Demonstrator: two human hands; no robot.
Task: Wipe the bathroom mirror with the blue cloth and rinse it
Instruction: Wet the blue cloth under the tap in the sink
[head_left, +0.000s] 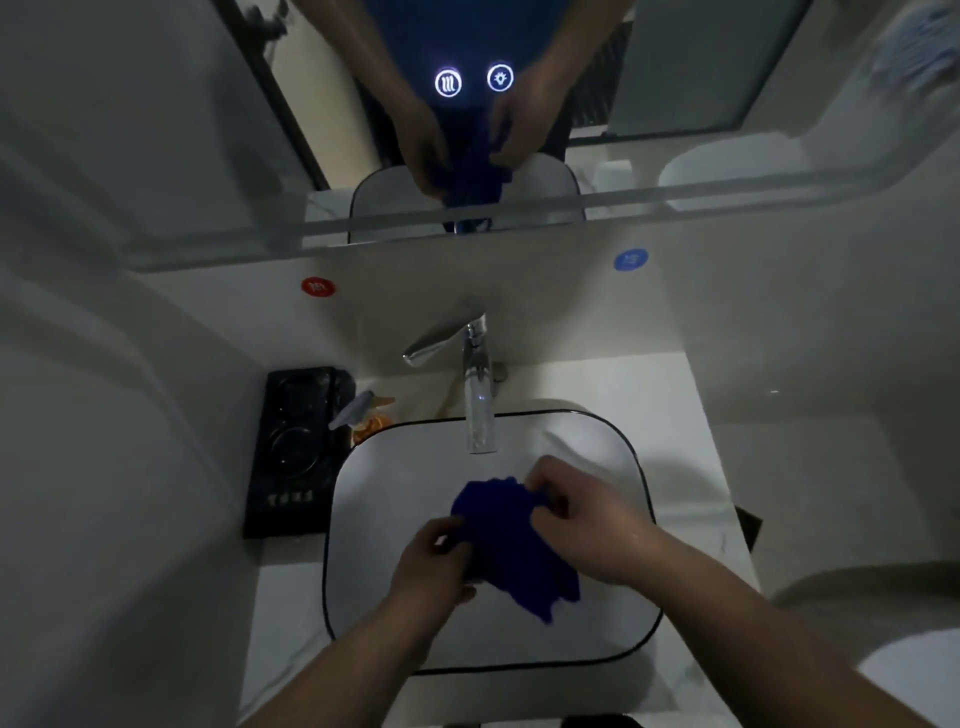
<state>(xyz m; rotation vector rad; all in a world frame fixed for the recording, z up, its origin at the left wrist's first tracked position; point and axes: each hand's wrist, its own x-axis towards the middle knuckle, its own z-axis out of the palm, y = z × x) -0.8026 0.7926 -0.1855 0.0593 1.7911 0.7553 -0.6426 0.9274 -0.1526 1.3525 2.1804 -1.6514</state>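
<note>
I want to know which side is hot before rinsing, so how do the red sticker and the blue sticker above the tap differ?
Colour: the red sticker is red, the blue sticker blue. Side: the red sticker sits left of the tap, the blue sticker right. Height: the blue sticker appears slightly higher in view than the red sticker. Both are round, on the wall below the mirror.

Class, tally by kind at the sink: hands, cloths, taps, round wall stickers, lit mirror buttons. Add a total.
Hands: 2 (left hand, right hand)
Blue cloth: 1
Tap: 1
Wall stickers: 2 (red sticker, blue sticker)
Lit buttons: 2
Total: 8
</note>
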